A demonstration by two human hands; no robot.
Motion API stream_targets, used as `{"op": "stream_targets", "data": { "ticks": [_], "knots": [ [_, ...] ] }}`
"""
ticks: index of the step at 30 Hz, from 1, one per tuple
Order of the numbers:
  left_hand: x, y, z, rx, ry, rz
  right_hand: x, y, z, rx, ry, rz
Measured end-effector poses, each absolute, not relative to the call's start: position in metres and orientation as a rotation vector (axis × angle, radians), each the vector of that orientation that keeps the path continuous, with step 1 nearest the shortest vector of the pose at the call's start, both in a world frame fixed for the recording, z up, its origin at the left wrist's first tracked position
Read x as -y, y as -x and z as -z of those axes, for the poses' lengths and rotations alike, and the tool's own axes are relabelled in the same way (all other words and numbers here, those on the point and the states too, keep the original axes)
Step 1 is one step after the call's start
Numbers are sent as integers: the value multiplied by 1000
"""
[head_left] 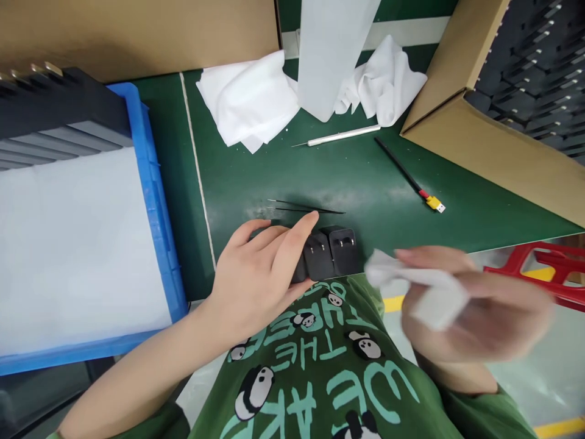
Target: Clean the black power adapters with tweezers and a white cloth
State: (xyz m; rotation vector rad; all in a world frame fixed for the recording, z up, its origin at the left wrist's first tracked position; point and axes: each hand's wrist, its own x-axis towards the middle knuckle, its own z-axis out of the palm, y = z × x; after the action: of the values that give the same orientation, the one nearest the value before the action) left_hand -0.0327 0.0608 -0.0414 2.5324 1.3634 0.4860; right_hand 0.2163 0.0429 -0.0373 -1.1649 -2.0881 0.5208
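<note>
Black plug adapters (319, 256) stand side by side at the table's near edge, metal prongs facing up. My left hand (262, 268) is wrapped round the left end of this row, its fingers partly covering the leftmost one. Smeared by motion, my right hand (475, 305) is raised to the right of the adapters, closed on a white cloth (441, 299) whose tip sticks out toward them. Just beyond my left hand lies a pair of thin dark tweezers (306, 208).
A blue bin (158, 201) with a white sheet and black adapters is at left. Farther back are white cloths (256, 100), a white-handled pick (345, 135) and a short USB cable (406, 177). A cardboard box (493, 152) of black adapters stands right, above a red stool (543, 265).
</note>
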Motion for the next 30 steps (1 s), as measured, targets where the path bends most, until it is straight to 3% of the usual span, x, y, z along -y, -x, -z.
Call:
{"op": "stream_targets", "data": {
  "ticks": [3,8,15,24,30],
  "knots": [
    [-61,32,41,-1367,-2542,-496,-40,-205,47,2148,995,-524],
    [-60,32,41,-1381,-2537,-491,-39,-183,62,2245,1060,-168],
    [-61,32,42,-1381,-2556,-508,-34,-177,58,2409,1082,-166],
    [-62,32,42,-1353,-2586,-515,-39,-173,59,2360,1037,-282],
    [-61,32,43,-1390,-2554,-515,-41,-194,28,2297,886,-828]
  ]
}}
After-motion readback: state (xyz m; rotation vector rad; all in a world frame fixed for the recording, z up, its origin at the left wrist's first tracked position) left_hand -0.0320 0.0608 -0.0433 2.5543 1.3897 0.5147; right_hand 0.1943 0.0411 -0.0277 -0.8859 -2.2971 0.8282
